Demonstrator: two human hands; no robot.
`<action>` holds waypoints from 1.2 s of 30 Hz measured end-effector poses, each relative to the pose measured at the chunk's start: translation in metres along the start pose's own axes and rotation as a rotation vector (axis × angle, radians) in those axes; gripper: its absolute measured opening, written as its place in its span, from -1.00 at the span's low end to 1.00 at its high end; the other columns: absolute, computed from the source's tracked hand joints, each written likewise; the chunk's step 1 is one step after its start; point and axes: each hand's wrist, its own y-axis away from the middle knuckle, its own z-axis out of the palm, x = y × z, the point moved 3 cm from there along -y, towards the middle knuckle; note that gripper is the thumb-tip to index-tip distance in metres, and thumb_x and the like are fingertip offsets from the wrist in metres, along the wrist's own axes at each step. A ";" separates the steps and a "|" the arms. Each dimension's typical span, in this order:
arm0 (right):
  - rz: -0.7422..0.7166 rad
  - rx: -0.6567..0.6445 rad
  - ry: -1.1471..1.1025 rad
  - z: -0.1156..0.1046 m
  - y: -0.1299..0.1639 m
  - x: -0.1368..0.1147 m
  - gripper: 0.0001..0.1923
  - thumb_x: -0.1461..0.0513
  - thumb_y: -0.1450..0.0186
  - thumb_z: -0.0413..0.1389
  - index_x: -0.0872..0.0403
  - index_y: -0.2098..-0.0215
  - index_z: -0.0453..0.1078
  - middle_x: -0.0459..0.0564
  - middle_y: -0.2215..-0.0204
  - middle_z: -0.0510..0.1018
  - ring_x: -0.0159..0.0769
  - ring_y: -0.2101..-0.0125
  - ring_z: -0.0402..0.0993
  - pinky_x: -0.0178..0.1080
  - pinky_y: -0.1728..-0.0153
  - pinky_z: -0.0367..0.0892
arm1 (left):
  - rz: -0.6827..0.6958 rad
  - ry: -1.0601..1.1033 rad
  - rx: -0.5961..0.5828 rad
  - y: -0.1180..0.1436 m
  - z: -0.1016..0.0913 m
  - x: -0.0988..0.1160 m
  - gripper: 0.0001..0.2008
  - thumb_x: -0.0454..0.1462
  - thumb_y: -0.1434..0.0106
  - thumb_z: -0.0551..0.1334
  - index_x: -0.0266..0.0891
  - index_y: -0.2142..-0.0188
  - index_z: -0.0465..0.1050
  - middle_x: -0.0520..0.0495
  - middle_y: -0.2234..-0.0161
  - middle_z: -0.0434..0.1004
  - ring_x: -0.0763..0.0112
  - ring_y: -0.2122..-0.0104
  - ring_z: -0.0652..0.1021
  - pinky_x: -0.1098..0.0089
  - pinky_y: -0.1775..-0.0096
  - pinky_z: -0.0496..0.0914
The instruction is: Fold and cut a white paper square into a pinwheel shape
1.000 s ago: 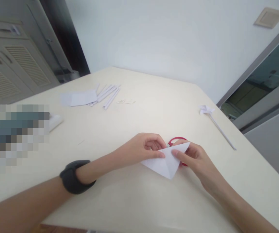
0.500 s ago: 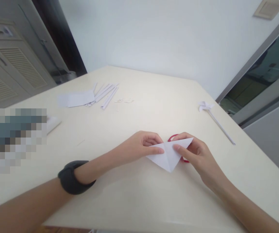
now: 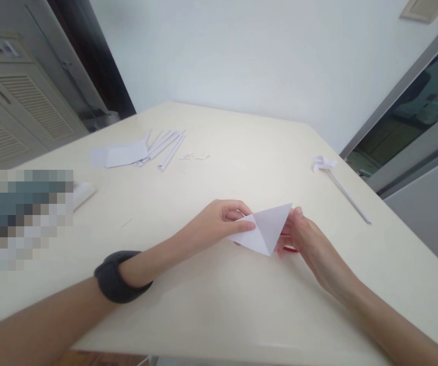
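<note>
White paper, folded into a flat triangle with a crease down its middle, is held just above the smooth cream table. The left hand has its grip pinched on the paper's left corner; the right hand has its grip closed on the right edge. Red scissor handles lie partly hidden beneath. Rolled paper sticks lie well apart, at the far side.

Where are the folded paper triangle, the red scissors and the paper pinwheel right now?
folded paper triangle [image 3: 266, 229]: head view, middle of its white face.
red scissors [image 3: 289, 248]: head view, red handle loop under the right hand.
paper pinwheel [image 3: 322, 164]: head view, its folded head.
</note>
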 end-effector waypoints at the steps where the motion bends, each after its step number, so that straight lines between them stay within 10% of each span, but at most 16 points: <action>1: 0.025 -0.007 0.005 0.001 -0.001 0.001 -0.55 -0.05 -0.36 -0.23 0.07 0.25 0.31 -0.06 0.46 0.36 -0.35 0.48 0.33 -0.34 0.50 0.27 | 0.004 0.000 0.001 0.000 0.001 -0.001 -0.84 -0.19 -0.17 0.23 -0.25 0.33 0.41 -0.05 0.38 0.56 0.41 0.41 0.53 0.42 0.36 0.38; 15: 0.086 -0.166 0.056 0.013 -0.001 0.013 -0.68 0.00 -0.24 0.07 0.07 0.44 0.18 -0.18 0.57 0.26 -0.44 0.57 0.18 -0.36 0.54 0.09 | 0.151 -0.171 0.078 0.005 0.013 -0.002 -0.83 -0.17 -0.20 0.18 -0.23 0.35 0.44 0.01 0.39 0.48 0.47 0.41 0.44 0.50 0.42 0.26; 36: -0.087 -0.017 0.436 0.003 -0.001 0.001 -0.77 0.15 -0.33 -0.03 0.06 0.46 0.17 -0.21 0.61 0.19 -0.45 0.57 0.10 -0.37 0.56 0.00 | 0.107 -0.094 0.019 0.000 0.009 -0.008 -0.83 -0.18 -0.17 0.25 -0.26 0.34 0.40 0.01 0.42 0.43 0.45 0.39 0.45 0.44 0.35 0.28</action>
